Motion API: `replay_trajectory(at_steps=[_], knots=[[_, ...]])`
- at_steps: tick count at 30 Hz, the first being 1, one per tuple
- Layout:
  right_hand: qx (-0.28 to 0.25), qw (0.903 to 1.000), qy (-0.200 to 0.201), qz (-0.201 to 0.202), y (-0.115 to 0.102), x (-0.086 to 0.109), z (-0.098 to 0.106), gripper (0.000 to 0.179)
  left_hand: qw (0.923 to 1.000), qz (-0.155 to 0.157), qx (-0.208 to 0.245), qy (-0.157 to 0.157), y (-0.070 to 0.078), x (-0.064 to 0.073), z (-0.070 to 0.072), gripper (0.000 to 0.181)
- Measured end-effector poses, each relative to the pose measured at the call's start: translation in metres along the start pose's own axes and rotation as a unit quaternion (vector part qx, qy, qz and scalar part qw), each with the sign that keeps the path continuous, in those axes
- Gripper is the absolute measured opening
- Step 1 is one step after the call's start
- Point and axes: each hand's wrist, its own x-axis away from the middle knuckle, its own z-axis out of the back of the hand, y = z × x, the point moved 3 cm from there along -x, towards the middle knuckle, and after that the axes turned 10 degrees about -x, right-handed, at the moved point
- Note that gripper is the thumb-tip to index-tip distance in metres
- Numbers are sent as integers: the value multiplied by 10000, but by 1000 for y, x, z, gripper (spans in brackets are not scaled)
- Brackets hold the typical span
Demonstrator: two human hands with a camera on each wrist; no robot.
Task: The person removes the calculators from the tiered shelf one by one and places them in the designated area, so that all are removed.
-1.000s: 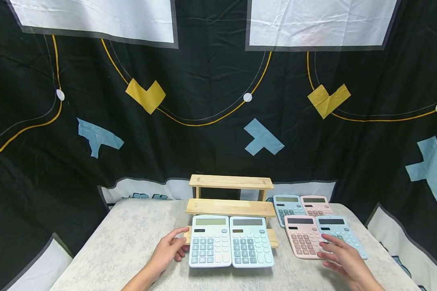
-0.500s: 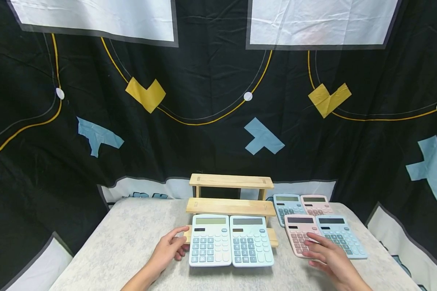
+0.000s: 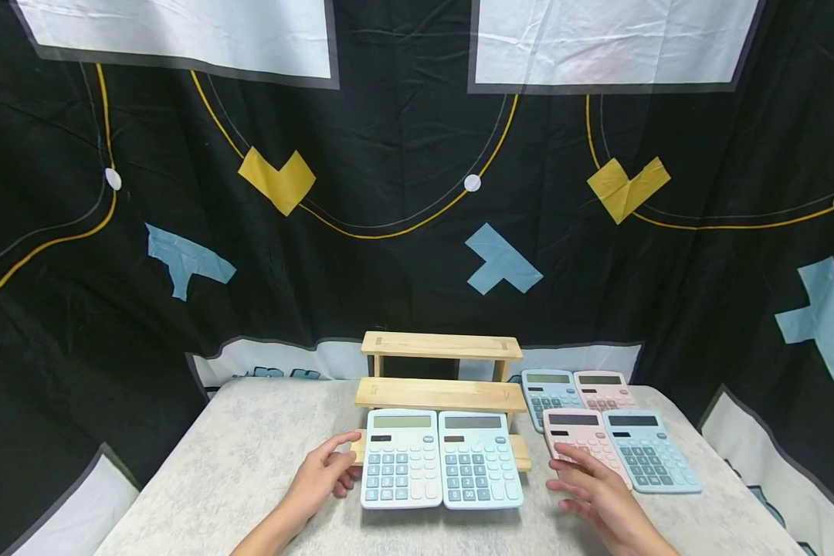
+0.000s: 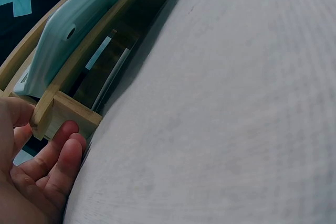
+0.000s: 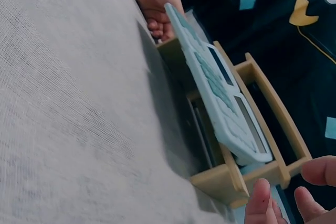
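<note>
A three-step wooden display stand (image 3: 439,394) rises at the table's middle. Two light-blue calculators lean side by side on its lowest step, the left one (image 3: 401,462) and the right one (image 3: 481,462). My left hand (image 3: 320,479) grips the left end of that step; in the left wrist view its fingers (image 4: 65,163) curl by the wooden end support. My right hand (image 3: 601,498), fingers apart and loosely bent, holds nothing. It overlaps the lower part of a pink calculator (image 3: 575,434) in the head view. In the right wrist view its fingertips (image 5: 260,198) are near the stand's right end.
A blue calculator (image 3: 649,452) lies beside the pink one. Behind them lie another blue calculator (image 3: 547,380) and another pink one (image 3: 601,386). All are on the pale table (image 3: 201,479). A black printed cloth (image 3: 389,286) hangs behind.
My right hand has moved left, from in front of the front blue calculator to in front of the pink one. My left hand, the stand and the calculators have stayed in place.
</note>
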Motion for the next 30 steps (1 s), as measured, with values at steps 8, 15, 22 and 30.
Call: replay_trajectory(at_steps=[8,15,22,30], knots=[[56,9999,-93,12,9,-3,-12,57,10000,32,29,-67,-2,-3,0,42],[56,9988,-475,-92,16,-2,-22,63,10000,8,14,-73,-2,-2,0,42],[-153,9967,-736,-299,23,-3,-28,67,9999,1,35,-115,-1,-1,0,43],[-207,9959,-835,-280,29,-4,-36,70,9999,-17,32,-103,0,0,1,43]])
